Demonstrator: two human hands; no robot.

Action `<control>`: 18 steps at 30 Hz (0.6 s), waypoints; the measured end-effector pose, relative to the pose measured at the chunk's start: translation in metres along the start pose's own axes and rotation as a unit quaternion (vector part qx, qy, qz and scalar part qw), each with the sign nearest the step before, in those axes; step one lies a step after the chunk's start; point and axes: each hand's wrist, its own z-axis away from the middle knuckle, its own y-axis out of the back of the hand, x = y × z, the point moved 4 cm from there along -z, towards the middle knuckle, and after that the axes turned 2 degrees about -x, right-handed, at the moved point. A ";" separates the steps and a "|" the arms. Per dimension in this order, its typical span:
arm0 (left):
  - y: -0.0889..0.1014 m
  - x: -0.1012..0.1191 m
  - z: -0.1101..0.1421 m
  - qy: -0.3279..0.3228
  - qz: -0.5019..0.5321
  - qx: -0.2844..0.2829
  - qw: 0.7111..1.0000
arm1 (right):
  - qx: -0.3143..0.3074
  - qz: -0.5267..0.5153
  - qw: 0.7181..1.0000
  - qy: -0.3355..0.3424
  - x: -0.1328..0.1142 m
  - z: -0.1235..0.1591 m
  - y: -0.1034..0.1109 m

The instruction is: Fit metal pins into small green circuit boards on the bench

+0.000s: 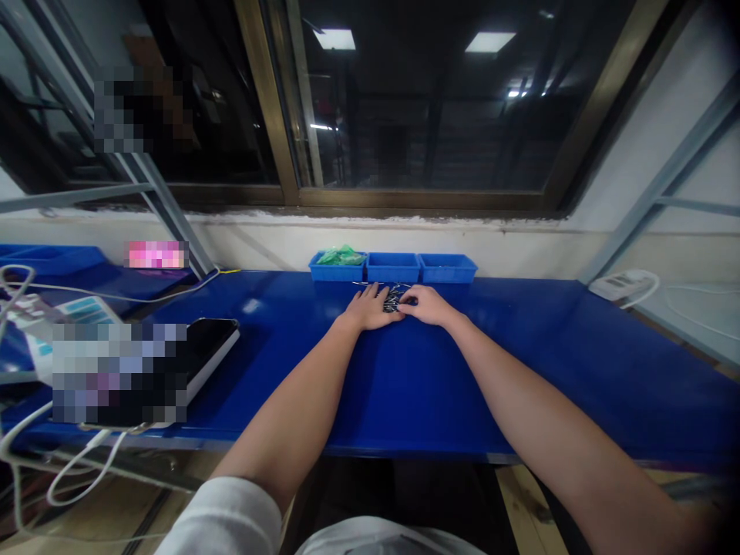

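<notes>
A small heap of thin black and silvery metal pieces (393, 297) lies on the blue tabletop (405, 385); their exact kind is too small to tell. My left hand (368, 308) rests palm down at the heap's left side, fingers spread, its thumb reaching along the near edge. From the right, my right hand (431, 305) touches the heap with thumb and fingers curled together. Whatever sits between those fingertips is too small to make out. A few loose thin pieces lie just beyond my hands.
Three blue bins stand along the wall: the left bin (338, 271) holds green plastic (342, 255), beside a middle bin (393, 267) and a right bin (447, 268). A phone-like device (211, 339) with white cables lies left. A white power strip (621, 285) is at the right.
</notes>
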 end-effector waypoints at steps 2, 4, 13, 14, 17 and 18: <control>0.000 0.000 0.000 -0.001 -0.001 -0.006 1.000 | 0.007 0.007 1.000 -0.005 0.002 -0.001 -0.001; 0.000 0.001 0.000 -0.005 -0.001 -0.007 1.000 | 0.011 0.013 1.000 -0.008 0.004 -0.002 -0.002; 0.002 0.001 0.002 -0.011 0.010 0.009 1.000 | 0.021 0.050 0.998 -0.020 0.008 -0.005 -0.006; 0.002 0.001 0.002 -0.011 0.011 0.010 1.000 | 0.019 0.044 0.999 -0.021 0.008 -0.005 -0.005; 0.001 0.001 0.001 -0.012 0.012 0.010 1.000 | -0.004 0.013 1.000 -0.011 0.007 -0.002 -0.002; 0.001 0.001 0.001 -0.011 0.013 0.009 1.000 | -0.010 0.006 1.000 -0.007 0.007 -0.001 -0.001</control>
